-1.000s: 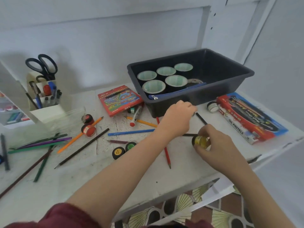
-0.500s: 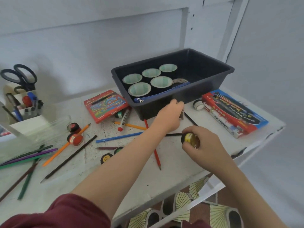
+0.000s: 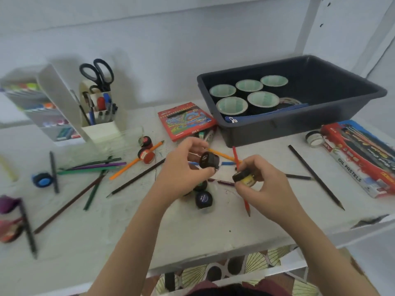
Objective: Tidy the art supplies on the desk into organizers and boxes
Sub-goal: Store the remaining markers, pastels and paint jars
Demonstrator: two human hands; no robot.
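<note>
Lifting now, left hand [image 3: 181, 167] newly grasping dark jar [image 3: 209, 160], right hand [image 3: 263, 184] still gripping yellow jar [image 3: 245, 178].

— What have you got on?

— Dark red top; a strip of it shows below the desk [image 3: 192, 238] edge, nearest me. Both forearms bare above the desk. My left hand [image 3: 181, 174] and right hand [image 3: 265, 184]: no rings, no watch, nails short.
</note>
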